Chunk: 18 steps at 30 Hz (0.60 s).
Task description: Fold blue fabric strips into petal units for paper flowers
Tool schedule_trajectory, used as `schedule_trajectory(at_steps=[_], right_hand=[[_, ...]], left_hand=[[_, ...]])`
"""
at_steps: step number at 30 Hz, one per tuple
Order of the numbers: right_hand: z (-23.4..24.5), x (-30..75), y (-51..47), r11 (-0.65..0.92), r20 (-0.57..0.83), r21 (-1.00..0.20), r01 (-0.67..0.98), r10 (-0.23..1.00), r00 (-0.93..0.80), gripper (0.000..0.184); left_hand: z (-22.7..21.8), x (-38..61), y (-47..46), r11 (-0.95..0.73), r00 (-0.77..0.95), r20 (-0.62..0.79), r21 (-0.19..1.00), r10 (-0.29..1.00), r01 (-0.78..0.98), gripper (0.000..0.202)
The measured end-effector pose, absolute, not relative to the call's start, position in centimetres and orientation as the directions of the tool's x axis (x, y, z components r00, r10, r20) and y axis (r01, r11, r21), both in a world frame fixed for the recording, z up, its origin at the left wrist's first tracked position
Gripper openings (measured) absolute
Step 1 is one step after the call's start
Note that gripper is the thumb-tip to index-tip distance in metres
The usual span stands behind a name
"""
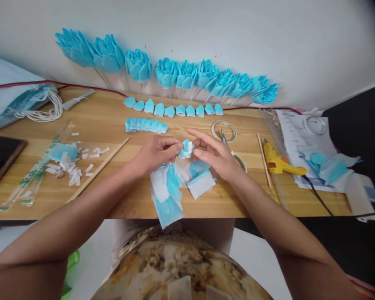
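Note:
Both my hands meet over the middle of the wooden table [118, 125]. My left hand [154, 154] pinches a small folded blue-and-white petal piece [185, 148] from the left. My right hand [212, 153] touches the same piece from the right with thumb and a bent finger, its other fingers stretched out. Under my hands lies a pile of cut blue and white fabric pieces [175, 187], hanging over the table's front edge. Folded blue petals [175, 110] sit in a row further back, and a second overlapping row [146, 125] lies nearer me.
Several finished blue flowers [175, 75] on sticks lean against the wall. A yellow glue gun [279, 163], tape rolls [224, 130], a wooden stick [96, 171], white scraps [71, 164], a dark phone [0, 156] and papers [303, 146] surround the work spot.

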State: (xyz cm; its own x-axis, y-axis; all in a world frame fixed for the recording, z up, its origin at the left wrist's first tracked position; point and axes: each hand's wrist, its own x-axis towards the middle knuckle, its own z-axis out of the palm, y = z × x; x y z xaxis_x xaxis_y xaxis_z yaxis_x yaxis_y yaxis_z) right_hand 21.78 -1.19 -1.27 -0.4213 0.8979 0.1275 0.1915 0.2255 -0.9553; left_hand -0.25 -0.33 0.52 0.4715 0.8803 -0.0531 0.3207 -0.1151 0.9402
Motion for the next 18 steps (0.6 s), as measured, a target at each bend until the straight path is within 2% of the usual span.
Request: schedule_trajectory(at_steps=[8,11,14,18], right_hand=[[-0.4,20.9,-0.7,0.192,0.086,-0.957,0.216,0.903,-0.420,0.051],[-0.1,20.5,-0.6,0.234,0.125,-0.940,0.249,0.913,-0.387,0.050],[-0.1,20.0,-0.7,0.296,0.189,-0.904,0.310,0.924,-0.331,0.049],[-0.7,19.3,-1.1,0.319,0.235,-0.889,0.330,0.934,-0.269,0.046]], left_hand=[[0.7,-0.4,-0.2,-0.121,0.455,-0.032,0.946,0.890,0.302,0.039],[0.9,-0.5,-0.1,-0.083,0.432,-0.030,0.967,0.901,0.241,0.045],[0.9,-0.5,-0.1,-0.048,0.396,-0.020,0.986,0.918,0.161,0.038],[0.2,-0.3,0.0,-0.023,0.410,-0.044,0.988,0.911,0.155,0.033]])
